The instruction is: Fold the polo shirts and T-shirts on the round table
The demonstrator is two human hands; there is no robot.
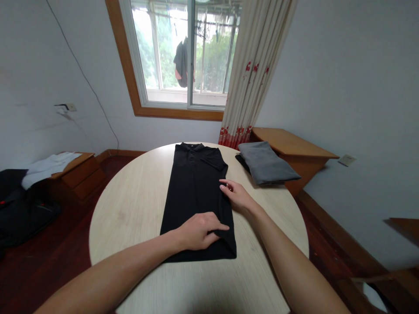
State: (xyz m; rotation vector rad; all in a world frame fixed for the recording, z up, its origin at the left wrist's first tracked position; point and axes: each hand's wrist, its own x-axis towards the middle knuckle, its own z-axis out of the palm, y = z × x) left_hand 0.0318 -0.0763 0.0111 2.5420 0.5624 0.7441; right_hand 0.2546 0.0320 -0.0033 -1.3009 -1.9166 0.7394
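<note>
A black polo shirt (193,187) lies folded into a long narrow strip on the round light-wood table (131,209), collar away from me. My left hand (198,231) rests on its near end, fingers curled and pressing the cloth near the right edge. My right hand (236,195) touches the shirt's right edge farther up, with its fingers bent on the fabric.
A folded grey garment (266,163) lies on a darker one at the table's far right. A wooden cabinet (294,150) stands behind it, beside a curtain (252,74) and window (186,52). A low wooden drawer unit (78,172) with white cloth stands left.
</note>
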